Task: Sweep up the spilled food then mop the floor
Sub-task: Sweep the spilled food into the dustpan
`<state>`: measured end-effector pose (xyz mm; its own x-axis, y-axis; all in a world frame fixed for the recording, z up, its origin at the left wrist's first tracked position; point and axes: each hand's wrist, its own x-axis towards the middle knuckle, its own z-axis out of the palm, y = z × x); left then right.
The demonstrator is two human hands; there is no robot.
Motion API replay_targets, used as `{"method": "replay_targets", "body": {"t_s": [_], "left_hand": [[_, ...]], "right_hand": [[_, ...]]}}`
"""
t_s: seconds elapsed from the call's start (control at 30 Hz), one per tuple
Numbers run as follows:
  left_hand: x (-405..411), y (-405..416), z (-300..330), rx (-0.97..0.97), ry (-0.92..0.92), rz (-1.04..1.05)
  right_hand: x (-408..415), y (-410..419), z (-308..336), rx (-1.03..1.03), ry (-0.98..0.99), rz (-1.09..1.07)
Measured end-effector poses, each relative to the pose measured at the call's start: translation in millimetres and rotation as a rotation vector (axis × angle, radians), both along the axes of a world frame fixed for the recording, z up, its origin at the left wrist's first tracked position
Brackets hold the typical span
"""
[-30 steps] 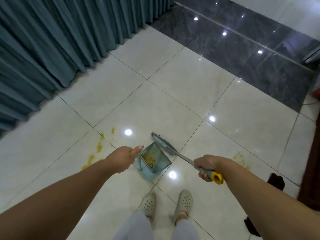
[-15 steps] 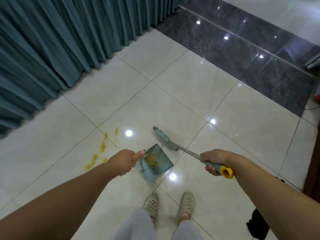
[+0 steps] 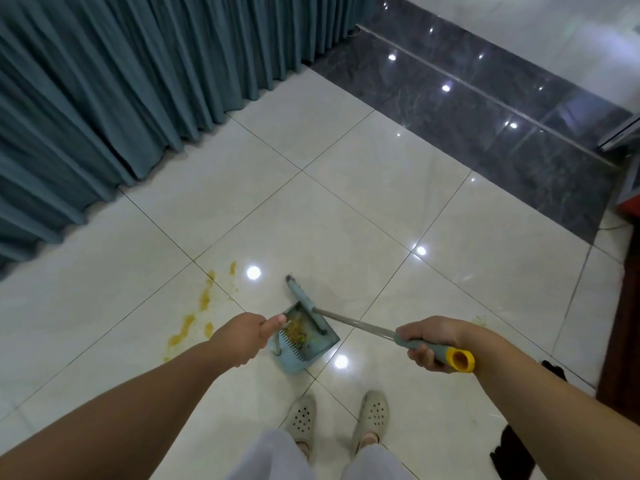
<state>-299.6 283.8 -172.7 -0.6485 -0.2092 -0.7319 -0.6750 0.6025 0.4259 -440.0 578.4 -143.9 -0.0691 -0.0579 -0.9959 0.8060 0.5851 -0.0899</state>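
Food scraps (image 3: 297,330), a yellowish crumbly heap, lie inside the pale blue dustpan (image 3: 302,344), which sits on the glossy cream floor (image 3: 346,220) just ahead of the person's feet in perforated beige clogs (image 3: 302,418). The left hand (image 3: 242,337) is closed in a tight grip round the dustpan's upright handle, thumb pointing forward over the comb-like teeth at the pan's near edge. The right hand (image 3: 427,342) is wrapped firmly round the teal sleeve of the broom handle (image 3: 360,326), just below its yellow end cap (image 3: 460,360); the metal shaft runs forward and to the left from that fist down to the narrow blue broom head (image 3: 304,299). That head lies across the far side of the dustpan, its near end over the pan and its far end reaching out past the pan's rim toward the tile. To the left of the dustpan, a trail of orange-yellow smears (image 3: 199,311) runs across two tiles, well clear of the pan. A fainter yellowish smudge (image 3: 480,320) shows on the floor beyond the right wrist. Teal curtains (image 3: 121,98) hang along the left side down to the floor, and a band of dark polished tile (image 3: 485,126) crosses the far right of the room.
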Motion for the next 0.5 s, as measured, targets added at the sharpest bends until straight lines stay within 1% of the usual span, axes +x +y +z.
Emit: {"method": "replay_targets", "body": {"t_s": [0.13, 0.2, 0.4, 0.5], "left_hand": [[7.9, -3.0, 2.0, -0.012, -0.008, -0.004], [15.3, -3.8, 2.6, -0.022, -0.018, -0.009], [42.3, -1.5, 5.4, -0.047, 0.009, 0.024], [54.3, 4.3, 9.5, -0.109, 0.009, -0.007]], "right_hand": [[0.5, -3.1, 7.2, 0.017, 0.059, 0.032], [-0.4, -4.1, 7.2, 0.034, 0.095, 0.012], [-14.2, 7.6, -8.7, 0.130, 0.237, -0.050], [-22.2, 18.0, -17.6, 0.176, 0.299, -0.058]]}}
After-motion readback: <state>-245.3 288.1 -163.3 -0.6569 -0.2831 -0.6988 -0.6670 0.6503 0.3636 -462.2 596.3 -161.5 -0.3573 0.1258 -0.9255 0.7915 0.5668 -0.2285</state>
